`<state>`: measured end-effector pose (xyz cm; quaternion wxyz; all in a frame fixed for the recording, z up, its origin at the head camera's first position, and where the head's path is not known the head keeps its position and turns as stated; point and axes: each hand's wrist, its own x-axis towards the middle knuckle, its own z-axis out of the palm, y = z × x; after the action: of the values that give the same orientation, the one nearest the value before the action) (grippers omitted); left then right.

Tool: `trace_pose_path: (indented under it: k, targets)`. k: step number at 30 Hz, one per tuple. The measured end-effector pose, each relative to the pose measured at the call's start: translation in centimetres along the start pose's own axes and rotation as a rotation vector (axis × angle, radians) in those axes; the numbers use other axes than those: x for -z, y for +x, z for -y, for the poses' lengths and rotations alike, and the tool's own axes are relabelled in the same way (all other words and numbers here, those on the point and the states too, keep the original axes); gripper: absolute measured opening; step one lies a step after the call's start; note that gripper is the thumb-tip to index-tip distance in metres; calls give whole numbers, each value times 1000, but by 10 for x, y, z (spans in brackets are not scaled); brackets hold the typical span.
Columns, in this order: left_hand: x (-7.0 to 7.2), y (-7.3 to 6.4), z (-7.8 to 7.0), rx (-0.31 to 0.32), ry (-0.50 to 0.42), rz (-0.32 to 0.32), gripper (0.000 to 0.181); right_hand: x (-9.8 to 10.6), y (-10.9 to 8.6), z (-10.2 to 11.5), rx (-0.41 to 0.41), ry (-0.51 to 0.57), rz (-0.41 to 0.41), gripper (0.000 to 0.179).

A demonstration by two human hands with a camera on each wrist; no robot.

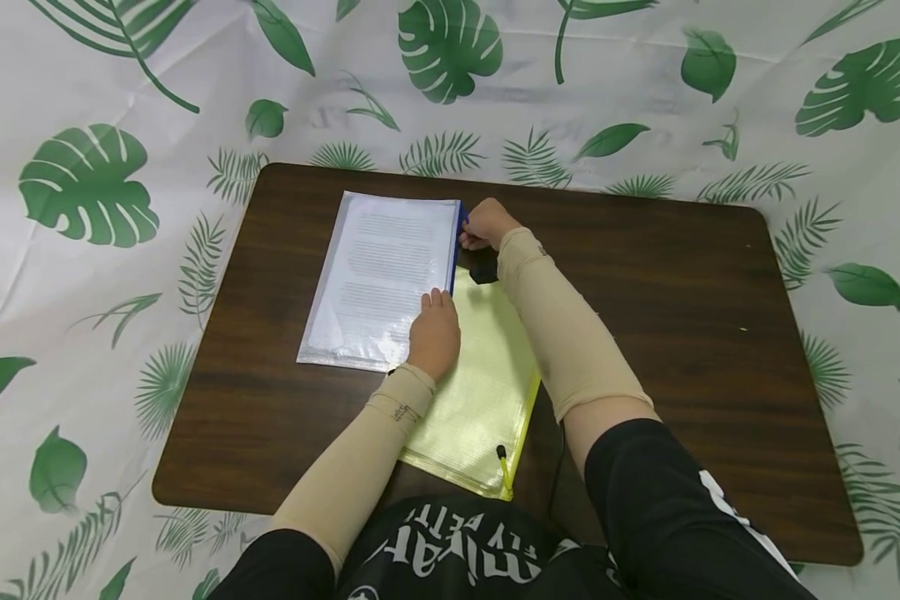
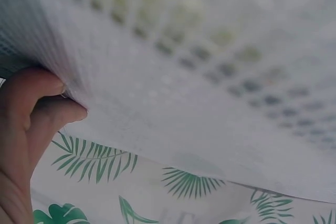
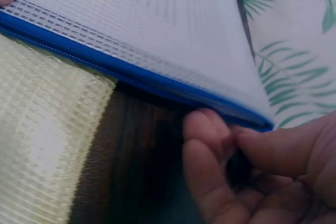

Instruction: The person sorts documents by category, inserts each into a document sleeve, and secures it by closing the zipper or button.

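A clear mesh zip pouch [image 1: 397, 258] with a blue zipper edge [image 3: 105, 59] lies on the table, printed paper showing through it. My left hand [image 1: 435, 333] is at the pouch's right side, and the left wrist view shows its thumb and finger [image 2: 58, 111] pinching the mesh. At the far right corner, my right hand [image 1: 487, 223] pinches the zipper's end; a dark pull tab [image 3: 239, 169] shows between its fingers. Below and to the right lies a yellow mesh zip pouch [image 1: 480, 375], partly under the clear one and the left arm.
The dark wooden table [image 1: 682, 333] extends to the right of both pouches. A black-tipped zipper pull [image 1: 503, 467] hangs on the yellow pouch near the table's front edge. A leaf-patterned white cloth [image 1: 495, 117] surrounds the table.
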<state>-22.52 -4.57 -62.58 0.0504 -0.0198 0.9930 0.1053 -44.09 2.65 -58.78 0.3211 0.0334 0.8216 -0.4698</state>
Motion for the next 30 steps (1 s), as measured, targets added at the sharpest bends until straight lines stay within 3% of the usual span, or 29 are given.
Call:
trace_pose_path:
  k: [5, 12, 20, 23, 26, 30]
  targets:
    - [-2, 1, -5, -14, 13, 16, 48, 10, 2, -22, -76, 311, 31, 20]
    - [1, 5, -9, -40, 25, 98, 53, 27, 11, -49, -127, 518, 124, 27]
    - [14, 10, -6, -3, -103, 226, 59, 25, 12, -50, -99, 548, 117, 28]
    - [23, 8, -2, 9, -96, 254, 57, 20, 11, -47, -69, 520, 124, 29]
    - [32, 8, 0, 17, -54, 215, 44, 17, 7, -48, -36, 512, 137, 30]
    - [40, 19, -3, -15, -4, 106, 22, 18, 4, -52, 11, 503, 130, 31]
